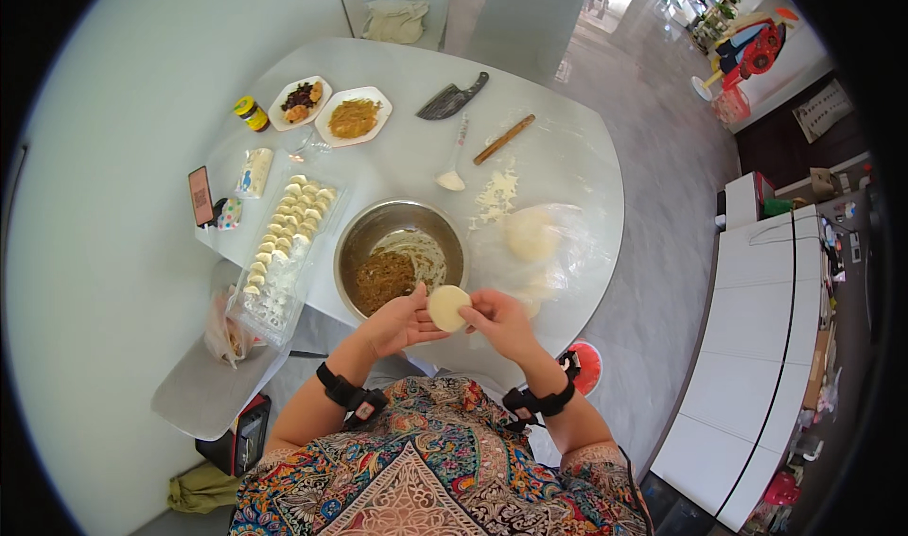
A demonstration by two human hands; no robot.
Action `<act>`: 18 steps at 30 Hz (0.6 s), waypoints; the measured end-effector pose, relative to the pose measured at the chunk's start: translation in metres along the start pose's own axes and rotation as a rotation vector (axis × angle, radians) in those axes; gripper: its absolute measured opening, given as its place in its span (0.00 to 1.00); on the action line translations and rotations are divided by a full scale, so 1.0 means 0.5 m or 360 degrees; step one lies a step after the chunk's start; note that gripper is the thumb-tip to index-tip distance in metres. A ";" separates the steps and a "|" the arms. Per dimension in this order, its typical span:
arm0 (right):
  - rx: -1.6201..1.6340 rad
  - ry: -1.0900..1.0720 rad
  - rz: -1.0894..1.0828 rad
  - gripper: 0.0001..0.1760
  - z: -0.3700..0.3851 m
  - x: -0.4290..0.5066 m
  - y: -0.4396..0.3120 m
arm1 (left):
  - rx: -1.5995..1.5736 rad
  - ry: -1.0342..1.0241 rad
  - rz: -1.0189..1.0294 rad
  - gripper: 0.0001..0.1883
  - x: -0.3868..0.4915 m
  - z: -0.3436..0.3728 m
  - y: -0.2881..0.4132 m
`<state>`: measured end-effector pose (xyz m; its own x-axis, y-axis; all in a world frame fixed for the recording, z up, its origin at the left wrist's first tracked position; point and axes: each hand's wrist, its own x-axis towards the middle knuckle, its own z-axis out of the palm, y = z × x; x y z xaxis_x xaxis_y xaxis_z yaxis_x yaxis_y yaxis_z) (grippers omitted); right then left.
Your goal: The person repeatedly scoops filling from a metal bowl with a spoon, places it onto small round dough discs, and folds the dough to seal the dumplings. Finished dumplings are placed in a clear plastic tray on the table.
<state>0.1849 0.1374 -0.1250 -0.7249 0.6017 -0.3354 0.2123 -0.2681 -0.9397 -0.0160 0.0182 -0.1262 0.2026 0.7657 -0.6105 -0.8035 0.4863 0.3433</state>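
A round dough wrapper [448, 308] is pinched at its right edge by the thumb and fingers of my right hand [500, 323]. Its left part lies over the fingers of my left hand [401, 323], palm up with the fingers spread. Both hands are at the near rim of a steel mixing bowl [340, 252], which holds a brown minced filling [385, 279]. Left of the bowl, a clear plastic tray [284, 327] carries rows of folded dumplings [291, 213]. To the right, a lump of dough [532, 235] lies under clear plastic film [578, 235].
Farther back lie a wooden rolling pin [504, 140], a flour-filled spoon [451, 179] and a cleaver [450, 100]. Two plates of food [386, 116] [275, 116], a yellow-lidded jar [251, 113], a paper roll [254, 173] and a phone [201, 194] stand at the left. Loose flour [496, 194] marks the table.
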 end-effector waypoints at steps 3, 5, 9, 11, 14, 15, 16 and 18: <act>-0.0280 0.0020 -0.0065 0.11 0.059 0.049 -0.020 | -0.0075 -0.0037 0.0385 0.25 -0.006 -0.016 -0.010; -0.0531 0.0103 -0.0251 0.11 0.081 0.079 -0.009 | -0.0015 0.0315 0.0595 0.20 -0.010 -0.044 -0.013; -0.1332 -0.0359 -0.0803 0.18 0.092 0.096 0.035 | 0.0192 0.0733 0.0878 0.18 -0.042 -0.122 -0.022; -0.1544 -0.0791 -0.0997 0.22 0.106 0.086 0.064 | 0.0192 0.0862 0.0890 0.18 -0.058 -0.154 -0.028; -0.1743 -0.0876 -0.1252 0.24 0.137 0.088 0.110 | 0.0205 0.0945 0.0923 0.17 -0.075 -0.187 -0.043; -0.1780 -0.0879 -0.1319 0.24 0.144 0.096 0.123 | 0.0148 0.0915 0.0931 0.17 -0.079 -0.196 -0.048; -0.1791 -0.0792 -0.1357 0.21 0.148 0.107 0.133 | 0.0186 0.0977 0.0912 0.17 -0.082 -0.205 -0.053; -0.1884 -0.0683 -0.1317 0.17 0.154 0.129 0.149 | 0.0132 0.0990 0.0885 0.16 -0.090 -0.221 -0.064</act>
<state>0.1036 0.0983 -0.2116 -0.9881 -0.0410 0.1485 -0.1016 0.8979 -0.4282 -0.0613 -0.0781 -0.1886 -0.5764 0.5428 -0.6108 -0.6464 0.1543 0.7472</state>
